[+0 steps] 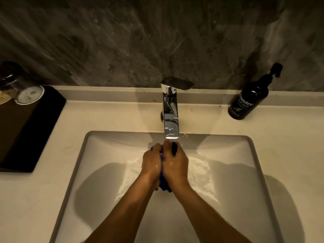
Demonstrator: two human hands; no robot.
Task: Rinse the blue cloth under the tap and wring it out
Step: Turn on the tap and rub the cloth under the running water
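A pale cream stone counter with a white rectangular sunken basin fills my view, under dim warm light. Nearest me, my two forearms reach in over the basin and meet at its middle. My left hand and right hand are both closed around the bunched blue cloth, pressed palm to palm with it squeezed between them; only a dark blue lump shows below the wrists and a sliver between the fingers. Frothy white water spreads on the basin floor beneath. Just beyond my fingertips is the spout of the chrome single-lever tap, with droplets by its mouth. I judge the rinsing is underway or nearly done and the wringing is beginning; the cloth is not yet set down. Farther back stand a black pump bottle of hand wash to the right and a black tray with upturned glasses to the left, against a dark marbled wall.
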